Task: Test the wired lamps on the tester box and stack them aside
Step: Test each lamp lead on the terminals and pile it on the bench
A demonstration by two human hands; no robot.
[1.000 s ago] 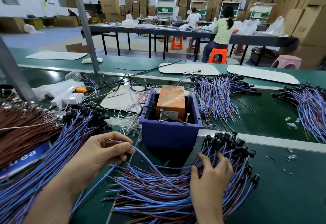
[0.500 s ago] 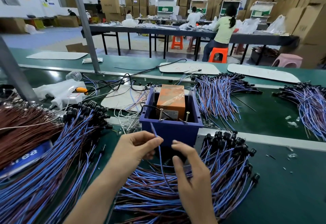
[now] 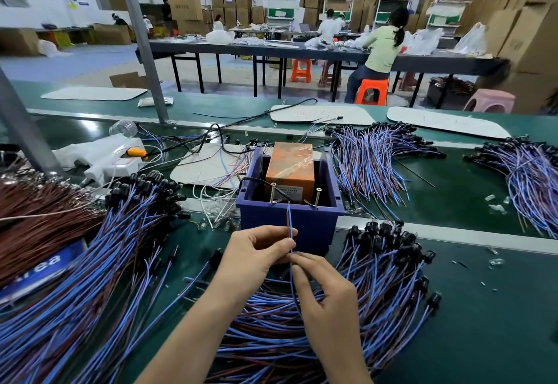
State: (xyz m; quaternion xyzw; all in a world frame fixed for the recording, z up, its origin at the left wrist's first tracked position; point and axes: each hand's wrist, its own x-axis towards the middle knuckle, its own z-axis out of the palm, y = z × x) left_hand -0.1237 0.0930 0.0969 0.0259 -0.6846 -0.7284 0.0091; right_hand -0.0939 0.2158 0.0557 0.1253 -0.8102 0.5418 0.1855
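Note:
A purple tester box (image 3: 290,220) with an orange block and two upright screws inside stands on the green belt. Just in front of it, my left hand (image 3: 256,256) pinches the blue and brown wire pair of one lamp (image 3: 289,220), its bare ends pointing up toward the screws. My right hand (image 3: 320,287) pinches the same wires just below. Under my hands lies a pile of wired lamps (image 3: 377,278) with black sockets. A larger heap of blue-wired lamps (image 3: 90,278) lies to the left.
More lamp bundles (image 3: 371,160) lie behind the box to the right and at the far right edge (image 3: 531,178). Brown wires (image 3: 33,214) are heaped at the left. White foam, cables and loose glass bulbs sit behind. A metal post (image 3: 142,42) rises at the back left.
Both hands came together in front of the box. My left hand lifted one lamp's wires from the pile, and my right hand left the pile and took hold below.

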